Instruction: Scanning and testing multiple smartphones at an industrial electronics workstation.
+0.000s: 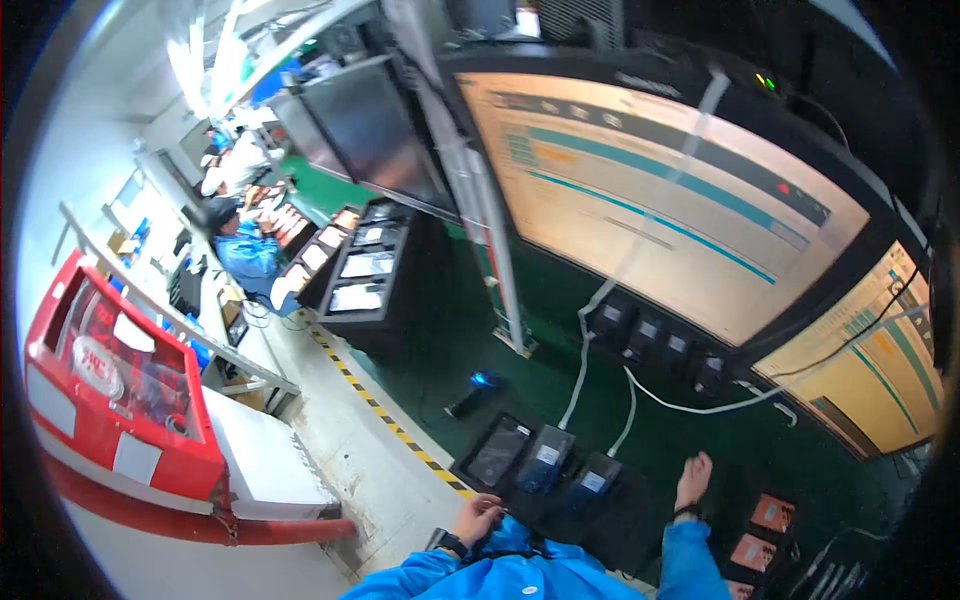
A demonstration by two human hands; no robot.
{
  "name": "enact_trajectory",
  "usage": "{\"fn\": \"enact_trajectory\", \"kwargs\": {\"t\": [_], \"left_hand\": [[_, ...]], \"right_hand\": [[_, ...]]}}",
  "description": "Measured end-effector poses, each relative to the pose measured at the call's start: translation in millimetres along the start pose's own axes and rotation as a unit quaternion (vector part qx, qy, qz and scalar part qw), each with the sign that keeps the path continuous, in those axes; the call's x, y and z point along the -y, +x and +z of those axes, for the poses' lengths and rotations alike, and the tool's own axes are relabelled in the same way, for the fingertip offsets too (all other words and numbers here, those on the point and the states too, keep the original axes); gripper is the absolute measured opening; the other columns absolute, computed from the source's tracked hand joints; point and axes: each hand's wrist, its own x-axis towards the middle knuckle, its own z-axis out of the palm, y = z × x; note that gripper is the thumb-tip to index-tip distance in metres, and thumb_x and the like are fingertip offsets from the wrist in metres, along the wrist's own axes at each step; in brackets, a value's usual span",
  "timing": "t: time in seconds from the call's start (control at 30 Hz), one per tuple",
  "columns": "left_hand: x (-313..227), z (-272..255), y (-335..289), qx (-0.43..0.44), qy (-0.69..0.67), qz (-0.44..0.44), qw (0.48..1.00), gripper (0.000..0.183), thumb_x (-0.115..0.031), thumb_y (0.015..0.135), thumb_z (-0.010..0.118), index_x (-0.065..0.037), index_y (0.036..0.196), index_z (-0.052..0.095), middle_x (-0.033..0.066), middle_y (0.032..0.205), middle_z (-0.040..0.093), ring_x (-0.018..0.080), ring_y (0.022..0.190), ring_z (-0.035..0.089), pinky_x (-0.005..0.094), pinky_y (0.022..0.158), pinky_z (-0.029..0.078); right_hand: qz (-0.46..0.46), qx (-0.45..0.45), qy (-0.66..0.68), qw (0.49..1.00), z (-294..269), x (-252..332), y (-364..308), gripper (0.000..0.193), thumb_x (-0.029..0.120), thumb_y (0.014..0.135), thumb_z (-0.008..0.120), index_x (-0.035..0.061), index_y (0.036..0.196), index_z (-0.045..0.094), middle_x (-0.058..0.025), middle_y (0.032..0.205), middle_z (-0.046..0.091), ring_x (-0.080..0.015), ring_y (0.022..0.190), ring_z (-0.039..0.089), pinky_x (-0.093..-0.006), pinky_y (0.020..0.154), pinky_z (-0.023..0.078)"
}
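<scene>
My left hand [478, 518] is at the near edge of a black mat, its fingers curled together. Whatever they hold, if anything, is too small to make out. My right hand [693, 482] is over the green bench to the right, fingers loosely apart and nothing visible in them. Between the hands lie a dark flat device with a screen [497, 452], a dark boxy device with a pale label [546, 457] and a similar labelled device [592, 482]. White cables [578, 375] run to the two labelled devices.
A handheld scanner [474, 393] glows blue beyond the devices. A large monitor [660, 210] and a second screen [865, 350] stand behind several dark units [645, 335]. Copper-coloured boxes [773, 512] lie at right. A red cabinet [125, 380] is at left; a co-worker in blue [245, 250] sits farther off.
</scene>
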Motion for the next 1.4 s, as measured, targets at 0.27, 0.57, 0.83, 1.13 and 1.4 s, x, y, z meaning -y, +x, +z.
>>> {"fn": "enact_trajectory", "kwargs": {"t": [0.27, 0.57, 0.83, 1.13, 1.4], "left_hand": [[0, -17, 16, 0.099, 0.057, 0.06, 0.992, 0.019, -0.011, 0.084, 0.058, -0.005, 0.102, 0.059, 0.0062, 0.083, 0.065, 0.0127, 0.074, 0.062, 0.0271, 0.066, 0.05], [77, -6, 21, 0.151, 0.241, 0.195, 0.939, 0.022, -0.014, 0.073, 0.058, -0.006, 0.093, 0.064, 0.0076, 0.081, 0.066, 0.0206, 0.076, 0.064, 0.0335, 0.068, 0.05], [152, 58, 55, 0.322, 0.172, 0.06, 0.929, 0.023, -0.028, 0.07, 0.067, -0.01, 0.084, 0.068, 0.011, 0.076, 0.066, 0.0264, 0.069, 0.064, 0.0382, 0.062, 0.051], [87, 101, -73, 0.277, 0.277, 0.323, 0.861, 0.023, -0.022, 0.07, 0.062, -0.011, 0.09, 0.067, 0.0113, 0.08, 0.066, 0.0277, 0.072, 0.063, 0.038, 0.066, 0.051], [173, 222, -177, 0.375, 0.293, 0.279, 0.834, 0.026, -0.022, 0.073, 0.06, -0.01, 0.095, 0.066, 0.0119, 0.081, 0.066, 0.0278, 0.071, 0.062, 0.038, 0.066, 0.05]], "right_hand": [[0.012, -0.214, -0.097, 0.972, 11, -14, -183, 0.038, 0.004, 0.084, 0.051, 0.0028, 0.12, 0.04, -0.0209, 0.106, 0.051, -0.0282, 0.093, 0.054, -0.034, 0.079, 0.045], [0.029, -0.123, -0.221, 0.967, 34, 11, -301, 0.038, 0.025, 0.091, 0.052, 0.0052, 0.122, 0.045, -0.0149, 0.111, 0.057, -0.0244, 0.096, 0.058, -0.0361, 0.078, 0.049], [0.049, 0.028, -0.135, 0.989, 31, 23, -314, 0.04, 0.027, 0.091, 0.051, 0.0055, 0.124, 0.042, -0.0157, 0.115, 0.055, -0.0258, 0.1, 0.056, -0.0375, 0.082, 0.048], [0.153, 0.097, 0.003, 0.983, -57, -26, -339, 0.043, 0.028, 0.092, 0.05, 0.0058, 0.127, 0.039, -0.0167, 0.119, 0.052, -0.0272, 0.104, 0.054, -0.039, 0.085, 0.047], [0.265, 0.075, 0.137, 0.952, -223, -123, -391, 0.046, 0.029, 0.092, 0.049, 0.0061, 0.13, 0.037, -0.0175, 0.123, 0.05, -0.0284, 0.107, 0.053, -0.0404, 0.089, 0.045]]}}
